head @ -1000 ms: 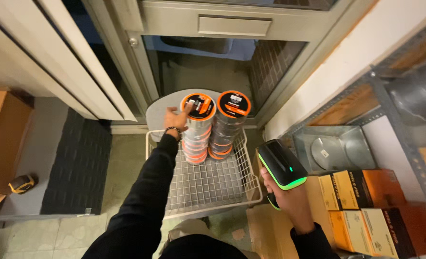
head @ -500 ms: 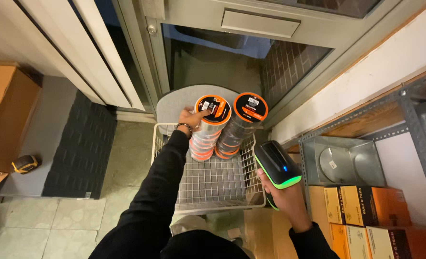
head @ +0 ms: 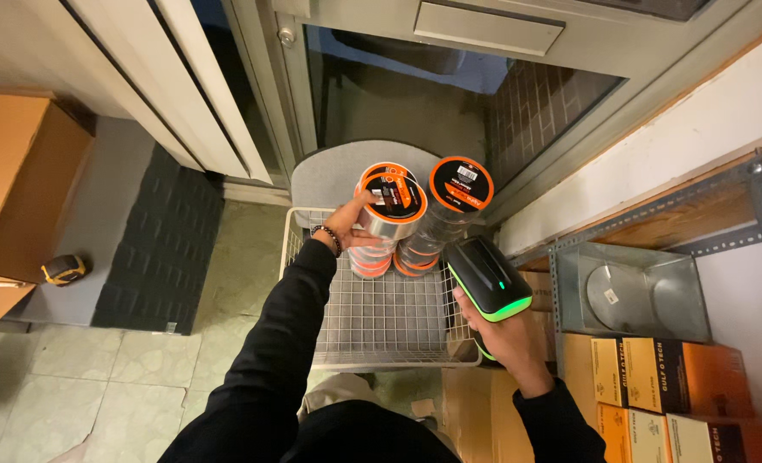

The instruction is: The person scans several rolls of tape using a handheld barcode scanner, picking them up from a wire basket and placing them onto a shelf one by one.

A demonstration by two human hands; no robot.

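We look down past a glass door (head: 415, 103) and a grey metal shelving unit (head: 655, 231) onto a white wire basket (head: 381, 317) standing on the tiled floor (head: 98, 394). A brown cardboard box (head: 12, 180) sits at the left, and orange and tan cartons (head: 655, 369) fill the lower shelf at the right.

Two stacks of tape rolls stand at the far end of the basket, side by side and touching. The right stack (head: 449, 214) is topped by an orange-rimmed disc with a black centre and a small white label. The top roll (head: 391, 204) of the left stack looks the same: silvery wall, orange rim, black face. It sits tilted and shifted off the rolls below it.

Our left hand (head: 349, 219) reaches forward on a black-sleeved arm, a beaded bracelet (head: 328, 237) at the wrist; its fingers curl round the near left side of that top roll and grip it. Our right hand (head: 505, 330) is closed round the handle of a black barcode scanner (head: 486, 279) with a glowing green band, held over the basket's right edge with its head pointing toward the stacks.

The lower rolls are partly hidden behind the tilted roll. The scanner's handle is covered by the hand. A small yellow and black object (head: 63, 270) on the floor at the left is too small to identify.
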